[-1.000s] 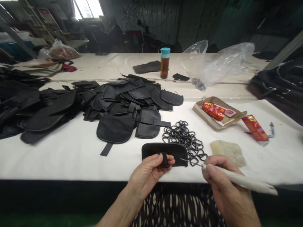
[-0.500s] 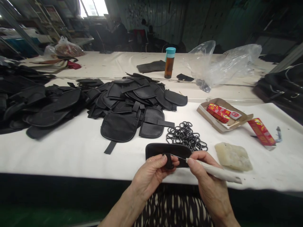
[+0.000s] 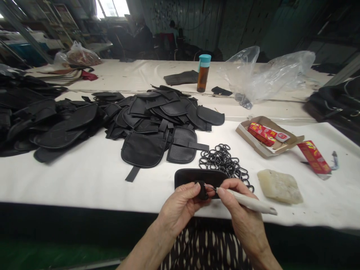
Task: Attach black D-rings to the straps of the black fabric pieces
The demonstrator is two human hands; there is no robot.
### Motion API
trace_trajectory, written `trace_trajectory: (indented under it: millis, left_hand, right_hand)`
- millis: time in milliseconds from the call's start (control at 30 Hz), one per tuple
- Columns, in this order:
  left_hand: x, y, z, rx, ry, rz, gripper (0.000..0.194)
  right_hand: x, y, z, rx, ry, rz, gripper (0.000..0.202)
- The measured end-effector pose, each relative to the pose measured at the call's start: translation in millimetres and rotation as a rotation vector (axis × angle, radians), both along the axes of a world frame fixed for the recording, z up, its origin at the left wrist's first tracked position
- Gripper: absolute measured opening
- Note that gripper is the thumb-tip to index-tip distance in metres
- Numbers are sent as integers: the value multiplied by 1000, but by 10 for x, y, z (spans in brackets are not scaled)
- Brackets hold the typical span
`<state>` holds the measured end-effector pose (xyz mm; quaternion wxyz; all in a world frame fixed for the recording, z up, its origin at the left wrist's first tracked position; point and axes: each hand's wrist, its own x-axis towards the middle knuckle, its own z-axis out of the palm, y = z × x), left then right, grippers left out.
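Note:
My left hand (image 3: pixel 182 204) pinches the black strap of a black leather piece (image 3: pixel 197 175) near the table's front edge. In my right hand (image 3: pixel 243 210) is an awl with a white handle (image 3: pixel 253 203); its thin metal shaft meets the strap at my left fingertips. Whether the tip passes through the strap is hidden. Just behind the held piece lies a heap of black metal rings (image 3: pixel 222 161). Two flat black pieces with straps (image 3: pixel 144 149) rest to the left of the rings, in front of a big pile of similar pieces (image 3: pixel 160 108).
A yellowish block (image 3: pixel 280 186) lies right of my right hand. Behind it are an open cardboard box (image 3: pixel 254 144) and a red packet (image 3: pixel 314 157). Farther back stand a bottle with a blue lid (image 3: pixel 203 75) and clear plastic bags (image 3: pixel 278 75).
The awl and my right hand have moved left, closer to my left fingers, and less of the metal shaft shows. A few rings at the heap's right side have come into view.

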<state>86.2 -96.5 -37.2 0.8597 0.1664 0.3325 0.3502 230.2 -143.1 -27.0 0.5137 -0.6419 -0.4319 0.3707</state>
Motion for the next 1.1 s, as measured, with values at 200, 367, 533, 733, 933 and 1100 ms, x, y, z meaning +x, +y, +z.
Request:
trace_trajectory:
  millis: [200, 367, 533, 733, 933, 1100]
  left_hand:
    - [36, -6, 7, -11, 23, 44, 16]
    - [85, -30, 20, -8, 75, 97, 16]
    - [107, -33, 45, -69, 95, 155, 13]
    - [126, -42, 61, -82, 102, 186, 14]
    - [153, -77, 58, -57, 137, 223, 17]
    - [166, -86, 52, -58, 132, 242, 16]
  right_hand:
    - [98, 16, -51, 82, 11, 215, 11]
    - [211, 35, -29, 254, -52, 451, 9]
    - [299, -13, 42, 283, -126, 444, 10]
    - [337, -104, 121, 269, -79, 328, 9]
    - [285, -172, 210, 208, 62, 198, 7]
    - [290, -210, 205, 191, 96, 161, 8]
